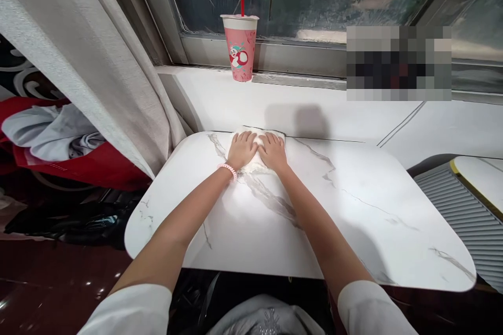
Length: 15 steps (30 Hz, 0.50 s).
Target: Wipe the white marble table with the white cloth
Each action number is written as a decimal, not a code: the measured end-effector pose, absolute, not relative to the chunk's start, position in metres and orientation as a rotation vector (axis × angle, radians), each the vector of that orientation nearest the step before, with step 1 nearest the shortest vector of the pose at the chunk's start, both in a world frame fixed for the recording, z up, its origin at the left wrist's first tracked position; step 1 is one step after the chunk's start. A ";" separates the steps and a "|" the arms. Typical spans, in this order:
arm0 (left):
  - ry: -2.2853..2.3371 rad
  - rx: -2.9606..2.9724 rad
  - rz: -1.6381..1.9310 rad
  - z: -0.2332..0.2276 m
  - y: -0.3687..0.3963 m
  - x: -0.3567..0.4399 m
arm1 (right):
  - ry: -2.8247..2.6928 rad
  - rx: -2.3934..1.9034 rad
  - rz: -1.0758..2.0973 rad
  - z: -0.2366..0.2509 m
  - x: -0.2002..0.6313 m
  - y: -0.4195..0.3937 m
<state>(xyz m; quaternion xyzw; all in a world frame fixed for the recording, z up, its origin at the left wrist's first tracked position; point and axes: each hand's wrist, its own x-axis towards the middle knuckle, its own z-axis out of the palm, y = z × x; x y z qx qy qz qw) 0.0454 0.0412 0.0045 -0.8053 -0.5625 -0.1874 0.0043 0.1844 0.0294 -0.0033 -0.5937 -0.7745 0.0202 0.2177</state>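
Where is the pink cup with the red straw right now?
The pink cup stands upright on the white window ledge against the window, beyond the marble table and slightly left of the two hands.

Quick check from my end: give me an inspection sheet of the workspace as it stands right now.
Surface: white marble-look table, grey veining, rounded corners.
Job's things: white cloth at the table's far edge, under both hands.
Clutter: pink cup with red straw on the window ledge; nothing else on the table.
Grippers: left hand and right hand flat on the cloth, side by side; pink band on left wrist.
Cables: nothing seen.
Surroundings: curtain left, window behind, heaped clothes far left.
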 end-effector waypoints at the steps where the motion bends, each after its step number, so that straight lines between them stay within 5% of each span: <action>1: -1.756 -2.529 -0.581 0.005 0.036 0.046 | -2.146 -1.656 0.039 -0.003 0.184 0.023; 15: -1.547 -2.557 -0.546 -0.004 -0.164 0.038 | -2.223 -1.544 -0.024 -0.008 0.192 -0.179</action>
